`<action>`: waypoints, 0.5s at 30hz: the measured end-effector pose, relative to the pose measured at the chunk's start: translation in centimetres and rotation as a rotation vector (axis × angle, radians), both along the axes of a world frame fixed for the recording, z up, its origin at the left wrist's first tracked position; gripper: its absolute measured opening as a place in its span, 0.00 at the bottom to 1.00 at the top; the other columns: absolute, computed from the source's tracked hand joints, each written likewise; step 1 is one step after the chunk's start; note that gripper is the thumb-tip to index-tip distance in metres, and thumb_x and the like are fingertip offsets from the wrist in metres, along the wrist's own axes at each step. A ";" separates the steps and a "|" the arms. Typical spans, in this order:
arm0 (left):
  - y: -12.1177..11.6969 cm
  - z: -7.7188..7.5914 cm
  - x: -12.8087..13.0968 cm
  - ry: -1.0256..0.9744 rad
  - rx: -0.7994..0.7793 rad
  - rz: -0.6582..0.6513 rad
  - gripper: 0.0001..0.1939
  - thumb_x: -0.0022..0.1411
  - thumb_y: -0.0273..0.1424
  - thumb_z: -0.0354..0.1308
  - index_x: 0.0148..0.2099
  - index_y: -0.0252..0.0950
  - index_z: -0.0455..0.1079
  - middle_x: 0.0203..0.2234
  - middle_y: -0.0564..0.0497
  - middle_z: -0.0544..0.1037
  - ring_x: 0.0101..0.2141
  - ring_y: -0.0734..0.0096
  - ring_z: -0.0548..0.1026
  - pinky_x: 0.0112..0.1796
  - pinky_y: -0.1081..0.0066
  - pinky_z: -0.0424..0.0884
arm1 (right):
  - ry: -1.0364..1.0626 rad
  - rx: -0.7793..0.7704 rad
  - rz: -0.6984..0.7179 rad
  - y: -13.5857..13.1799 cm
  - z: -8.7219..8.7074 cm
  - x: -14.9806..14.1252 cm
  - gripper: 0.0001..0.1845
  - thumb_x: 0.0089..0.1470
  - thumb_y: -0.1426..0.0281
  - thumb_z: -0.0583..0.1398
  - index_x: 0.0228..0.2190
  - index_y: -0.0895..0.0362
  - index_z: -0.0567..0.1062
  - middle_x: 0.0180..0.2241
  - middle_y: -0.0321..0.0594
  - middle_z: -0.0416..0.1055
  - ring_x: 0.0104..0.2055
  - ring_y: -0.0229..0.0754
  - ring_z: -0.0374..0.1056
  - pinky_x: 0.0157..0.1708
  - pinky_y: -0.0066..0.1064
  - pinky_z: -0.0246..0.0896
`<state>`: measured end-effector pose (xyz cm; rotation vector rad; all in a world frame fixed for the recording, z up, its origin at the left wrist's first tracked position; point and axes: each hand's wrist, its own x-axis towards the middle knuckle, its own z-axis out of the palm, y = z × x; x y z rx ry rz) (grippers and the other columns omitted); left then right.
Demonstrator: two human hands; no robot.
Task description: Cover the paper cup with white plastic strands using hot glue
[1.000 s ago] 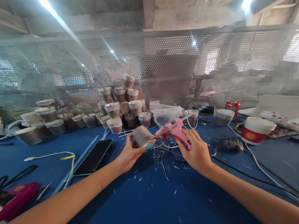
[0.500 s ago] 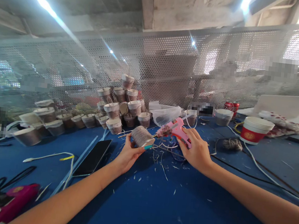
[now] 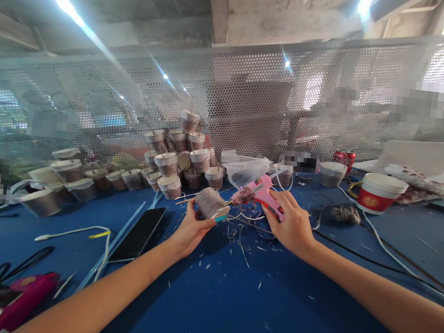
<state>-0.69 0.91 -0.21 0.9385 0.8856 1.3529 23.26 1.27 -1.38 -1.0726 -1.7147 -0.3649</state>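
Pink glue gun (image 3: 259,192) edges slightly back at wrapped cup's (image 3: 209,202) end; mid-frame, left hand (image 3: 190,230) curls round cup, right hand (image 3: 292,225) clasps gun handle.

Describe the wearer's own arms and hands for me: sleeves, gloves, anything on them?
The left hand and right hand are ungloved, and no sleeve, watch or bracelet shows on either forearm. The left thumb ends in a bright teal tip; whether nail or cover, I can't tell. No markings show.
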 end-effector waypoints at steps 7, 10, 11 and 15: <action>0.0 0.0 0.2 0.009 0.006 0.003 0.43 0.35 0.13 0.68 0.50 0.44 0.53 0.44 0.49 0.72 0.45 0.62 0.74 0.55 0.54 0.62 | -0.012 0.058 0.044 -0.3 -0.3 -0.3 0.14 0.56 0.68 0.57 0.45 0.58 0.69 0.39 0.46 0.74 0.36 0.44 0.73 0.29 0.31 0.71; 0.0 -0.1 0.2 0.013 0.009 -0.002 0.43 0.35 0.13 0.68 0.49 0.44 0.52 0.43 0.50 0.73 0.44 0.63 0.74 0.54 0.55 0.63 | -0.018 0.045 0.050 -0.5 -0.3 -0.6 0.14 0.56 0.68 0.57 0.45 0.58 0.69 0.39 0.46 0.74 0.36 0.44 0.73 0.29 0.31 0.71; 0.0 -0.1 0.2 0.012 0.008 -0.004 0.43 0.35 0.13 0.68 0.49 0.45 0.52 0.43 0.50 0.73 0.44 0.63 0.74 0.53 0.55 0.64 | -0.020 0.040 0.049 -0.5 -0.3 -0.6 0.14 0.56 0.69 0.56 0.45 0.58 0.69 0.39 0.46 0.74 0.36 0.44 0.73 0.29 0.31 0.71; 0.2 -0.2 0.0 -0.006 0.005 0.006 0.42 0.36 0.12 0.67 0.49 0.45 0.53 0.44 0.50 0.72 0.45 0.62 0.74 0.53 0.56 0.64 | -0.014 0.031 0.025 -0.5 -0.1 -0.6 0.14 0.56 0.68 0.56 0.45 0.59 0.69 0.40 0.46 0.74 0.36 0.45 0.73 0.28 0.32 0.70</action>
